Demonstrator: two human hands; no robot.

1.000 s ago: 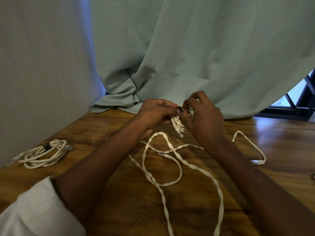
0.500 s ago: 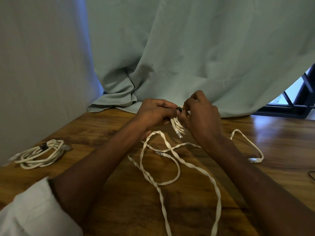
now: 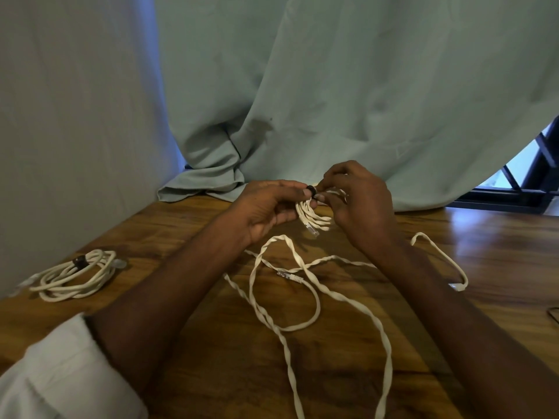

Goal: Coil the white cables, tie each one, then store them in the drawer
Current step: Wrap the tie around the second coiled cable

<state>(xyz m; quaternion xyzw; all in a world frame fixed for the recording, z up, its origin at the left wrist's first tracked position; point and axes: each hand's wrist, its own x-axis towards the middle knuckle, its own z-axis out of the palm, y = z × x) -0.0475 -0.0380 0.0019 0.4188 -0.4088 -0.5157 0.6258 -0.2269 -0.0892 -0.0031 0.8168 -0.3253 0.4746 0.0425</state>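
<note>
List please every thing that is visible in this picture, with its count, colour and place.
tied coil: 1, white with a dark tie, table's left side
small bundle: 1, white, held between both hands, dark tie at its top
loose cables: count unclear, white, twisted across the table's middle
table: 1, brown wood, under everything
curtain: 1, pale green, behind the table
sleeve: 1, white, bottom left
left hand: 1, grip on the bundle
right hand: 1, grip on the bundle

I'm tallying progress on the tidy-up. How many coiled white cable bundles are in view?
2: a tied coil lying at the table's left edge, and a small coil held between the left hand and right hand. Loose cable lies uncoiled mid-table.
</note>
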